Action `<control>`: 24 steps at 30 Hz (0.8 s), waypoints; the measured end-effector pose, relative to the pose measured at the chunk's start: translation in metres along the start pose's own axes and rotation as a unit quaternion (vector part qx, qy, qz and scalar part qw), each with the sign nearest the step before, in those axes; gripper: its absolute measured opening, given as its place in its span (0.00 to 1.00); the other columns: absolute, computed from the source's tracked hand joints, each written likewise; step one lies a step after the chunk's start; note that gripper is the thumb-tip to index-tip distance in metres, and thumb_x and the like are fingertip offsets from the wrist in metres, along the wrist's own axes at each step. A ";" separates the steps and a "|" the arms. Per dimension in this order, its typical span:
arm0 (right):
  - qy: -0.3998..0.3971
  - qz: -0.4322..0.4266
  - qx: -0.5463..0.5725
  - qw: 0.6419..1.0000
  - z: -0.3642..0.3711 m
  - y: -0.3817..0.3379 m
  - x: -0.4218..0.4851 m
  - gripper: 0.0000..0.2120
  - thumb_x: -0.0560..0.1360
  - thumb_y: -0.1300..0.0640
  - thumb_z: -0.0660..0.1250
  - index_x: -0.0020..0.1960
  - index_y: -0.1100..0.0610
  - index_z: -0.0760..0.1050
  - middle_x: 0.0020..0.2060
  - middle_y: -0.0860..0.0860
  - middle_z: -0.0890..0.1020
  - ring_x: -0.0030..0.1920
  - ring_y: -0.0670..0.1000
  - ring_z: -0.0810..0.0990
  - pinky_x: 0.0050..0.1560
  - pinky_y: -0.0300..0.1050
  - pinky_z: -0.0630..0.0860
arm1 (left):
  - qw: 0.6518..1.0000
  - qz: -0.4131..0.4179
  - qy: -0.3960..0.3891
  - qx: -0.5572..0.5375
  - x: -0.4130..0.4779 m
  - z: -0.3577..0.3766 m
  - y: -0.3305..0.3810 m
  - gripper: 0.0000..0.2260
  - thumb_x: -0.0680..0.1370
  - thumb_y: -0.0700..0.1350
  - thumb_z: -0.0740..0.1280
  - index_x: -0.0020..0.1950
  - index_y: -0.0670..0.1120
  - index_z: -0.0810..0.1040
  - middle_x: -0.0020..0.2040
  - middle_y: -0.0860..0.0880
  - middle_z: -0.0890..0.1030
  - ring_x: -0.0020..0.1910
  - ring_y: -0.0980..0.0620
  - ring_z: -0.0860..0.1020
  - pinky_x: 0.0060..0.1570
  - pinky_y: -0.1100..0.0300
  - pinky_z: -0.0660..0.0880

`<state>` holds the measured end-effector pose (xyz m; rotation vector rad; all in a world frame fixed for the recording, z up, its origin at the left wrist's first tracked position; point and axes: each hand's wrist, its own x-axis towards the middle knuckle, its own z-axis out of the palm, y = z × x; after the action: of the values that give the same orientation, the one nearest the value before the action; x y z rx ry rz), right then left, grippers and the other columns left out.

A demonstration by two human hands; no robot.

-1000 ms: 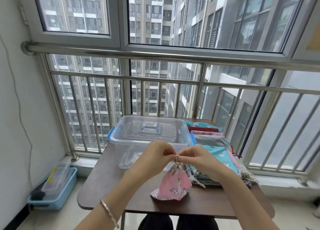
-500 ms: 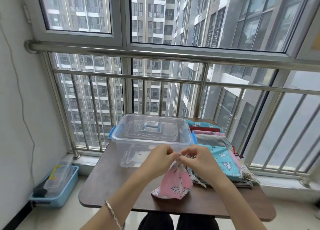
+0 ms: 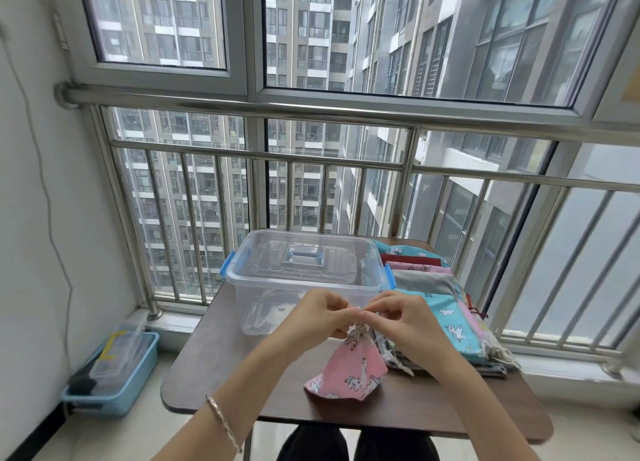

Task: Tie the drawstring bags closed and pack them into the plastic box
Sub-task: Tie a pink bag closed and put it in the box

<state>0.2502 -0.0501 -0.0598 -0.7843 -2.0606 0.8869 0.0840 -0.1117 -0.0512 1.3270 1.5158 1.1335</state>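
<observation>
A pink drawstring bag (image 3: 351, 370) with a cartoon print stands on the brown table (image 3: 221, 367), its neck gathered tight at the top. My left hand (image 3: 320, 313) and my right hand (image 3: 398, 316) meet just above that neck, and the fingertips of both pinch the bag's drawstring. Behind my hands stands the clear plastic box (image 3: 304, 273) with blue latches; its lid with a blue handle lies on top. A pile of flat drawstring bags (image 3: 446, 311), blue, grey, pink and red, lies to the right of the box.
A steel railing (image 3: 346, 155) and the windows close off the far side of the table. On the floor at the left sits a light blue bin (image 3: 114, 381) holding a clear case. A white wall stands at the left.
Both hands have stayed at the bag's neck, working the drawstring. My view has tilted a little, so everything sits slightly lower in the frame.
</observation>
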 end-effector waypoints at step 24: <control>-0.086 0.046 -0.100 0.990 -0.002 0.007 -0.005 0.08 0.74 0.44 0.69 0.48 0.47 0.75 0.42 0.47 0.80 0.38 0.48 0.80 0.41 0.44 0.78 | 0.992 -0.043 0.046 -0.108 -0.005 -0.011 -0.014 0.06 0.80 0.40 0.63 0.49 0.38 0.77 0.42 0.46 0.77 0.41 0.46 0.84 0.46 0.52 0.82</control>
<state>0.2560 -0.0493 -0.0660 -0.9449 -2.3070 0.8323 0.0706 -0.1182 -0.0621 1.0679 1.4541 1.2783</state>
